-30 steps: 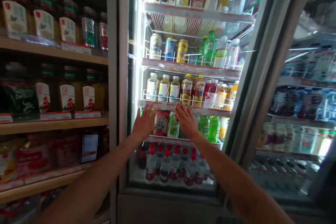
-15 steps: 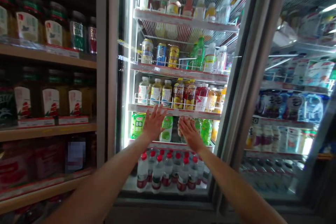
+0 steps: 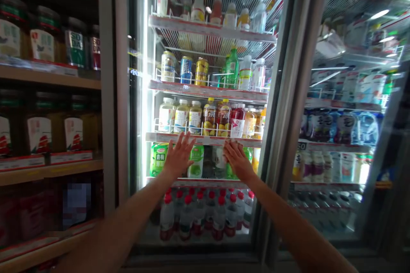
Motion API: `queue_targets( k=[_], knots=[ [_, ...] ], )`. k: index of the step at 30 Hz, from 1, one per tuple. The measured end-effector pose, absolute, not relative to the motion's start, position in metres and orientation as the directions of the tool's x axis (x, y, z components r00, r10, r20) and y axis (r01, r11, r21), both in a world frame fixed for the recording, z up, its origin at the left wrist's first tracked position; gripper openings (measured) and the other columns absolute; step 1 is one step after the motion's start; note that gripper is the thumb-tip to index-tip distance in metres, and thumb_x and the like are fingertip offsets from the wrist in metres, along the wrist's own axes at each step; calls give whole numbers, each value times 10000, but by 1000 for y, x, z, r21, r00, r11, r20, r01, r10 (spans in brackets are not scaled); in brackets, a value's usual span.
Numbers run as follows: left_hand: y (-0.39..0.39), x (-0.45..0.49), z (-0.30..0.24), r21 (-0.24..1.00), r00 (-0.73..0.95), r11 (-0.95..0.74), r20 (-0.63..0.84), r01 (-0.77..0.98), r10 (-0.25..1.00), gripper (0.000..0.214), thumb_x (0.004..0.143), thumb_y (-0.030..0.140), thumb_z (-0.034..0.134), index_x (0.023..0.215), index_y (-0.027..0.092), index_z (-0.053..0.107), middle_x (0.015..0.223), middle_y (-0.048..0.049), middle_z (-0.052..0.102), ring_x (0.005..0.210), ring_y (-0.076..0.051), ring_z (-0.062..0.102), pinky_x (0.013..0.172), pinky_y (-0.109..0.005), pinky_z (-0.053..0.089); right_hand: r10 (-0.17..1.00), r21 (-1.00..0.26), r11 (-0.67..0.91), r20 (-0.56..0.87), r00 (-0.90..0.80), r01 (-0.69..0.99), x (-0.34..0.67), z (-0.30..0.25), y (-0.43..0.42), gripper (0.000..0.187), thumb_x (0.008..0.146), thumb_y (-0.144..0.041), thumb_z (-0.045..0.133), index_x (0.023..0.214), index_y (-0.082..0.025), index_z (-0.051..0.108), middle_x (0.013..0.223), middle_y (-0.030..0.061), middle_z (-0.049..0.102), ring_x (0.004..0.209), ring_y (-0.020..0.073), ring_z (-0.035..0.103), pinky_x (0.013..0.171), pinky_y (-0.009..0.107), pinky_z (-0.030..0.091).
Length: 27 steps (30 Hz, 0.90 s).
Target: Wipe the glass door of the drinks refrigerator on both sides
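Observation:
My left hand [image 3: 178, 156] is raised before the glass-fronted drinks fridge, fingers spread and holding nothing. Behind it are green cartons: one with white lettering [image 3: 158, 160] to its left and another green pack [image 3: 196, 162] to its right. My right hand [image 3: 237, 160] is also up, empty, its fingers stretched out and close together. It partly covers green packs on the same shelf. Between the hands, a pale container [image 3: 219, 158] shows dimly. Whether either hand touches the glass I cannot tell.
Above the hands, a wire-railed shelf [image 3: 205, 139] carries bottled drinks, with cans [image 3: 201, 71] higher up. Red-capped bottles [image 3: 199, 213] fill the bottom. A metal door frame [image 3: 293, 106] stands to the right, and wooden shelves [image 3: 64, 77] with jars to the left.
The view has shifted, so the fridge and side shelves sit farther left and slightly lower. Against the shelves, my right hand is farther right. Both hands stay raised and empty.

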<state>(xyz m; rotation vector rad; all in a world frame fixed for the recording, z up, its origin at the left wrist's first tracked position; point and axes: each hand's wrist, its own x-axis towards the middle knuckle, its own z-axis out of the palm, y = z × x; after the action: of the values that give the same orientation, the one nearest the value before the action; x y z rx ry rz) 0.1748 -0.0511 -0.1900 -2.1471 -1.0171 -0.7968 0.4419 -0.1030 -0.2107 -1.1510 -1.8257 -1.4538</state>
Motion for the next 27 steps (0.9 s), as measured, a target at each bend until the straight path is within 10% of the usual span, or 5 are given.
queue_targets(
  k=[5, 12, 17, 23, 27],
  knots=[
    [-49, 174, -186, -270, 509, -516, 760, 813, 405, 795, 726, 458, 665, 1398, 206, 324, 1495, -133, 218, 1386, -321, 175, 1081, -555, 210, 143, 255, 12, 957, -254, 967, 466, -177, -106, 472, 904, -165, 360, 1374, -122, 367, 1430, 156, 383, 1404, 244, 167, 1098, 515, 291],
    [-45, 177, -157, -283, 501, -527, 798, 801, 334, 743, 777, 498, 591, 1405, 219, 309, 1500, -121, 203, 1391, -306, 165, 1096, -558, 148, 234, 353, 90, 901, -365, 931, 487, -184, -112, 515, 896, -158, 392, 1405, -184, 320, 1425, 115, 406, 1393, 234, 209, 1105, 518, 282],
    [-41, 186, -148, -225, 442, -493, 811, 840, 384, 804, 758, 493, 614, 1424, 223, 252, 1515, -106, 129, 1400, -312, 112, 1086, -579, 155, 95, 126, 0, 987, -126, 992, 493, -149, -107, 500, 910, -174, 341, 1407, -139, 307, 1462, 174, 315, 1401, 279, 163, 1070, 583, 280],
    [-37, 188, -153, -245, 445, -471, 811, 847, 379, 828, 757, 500, 617, 1430, 234, 216, 1519, -78, 80, 1408, -300, 65, 1078, -580, 184, 203, 309, 102, 924, -324, 945, 488, -159, -110, 466, 900, -164, 373, 1366, -177, 386, 1399, 126, 433, 1380, 234, 249, 1093, 497, 313],
    [-39, 187, -153, -246, 450, -473, 804, 846, 387, 834, 760, 500, 613, 1433, 237, 196, 1518, -79, 77, 1407, -300, 77, 1069, -581, 211, 30, 70, 22, 997, -70, 997, 489, -132, -101, 519, 905, -178, 328, 1419, -140, 271, 1469, 182, 293, 1400, 288, 167, 1067, 607, 254]
  ],
)
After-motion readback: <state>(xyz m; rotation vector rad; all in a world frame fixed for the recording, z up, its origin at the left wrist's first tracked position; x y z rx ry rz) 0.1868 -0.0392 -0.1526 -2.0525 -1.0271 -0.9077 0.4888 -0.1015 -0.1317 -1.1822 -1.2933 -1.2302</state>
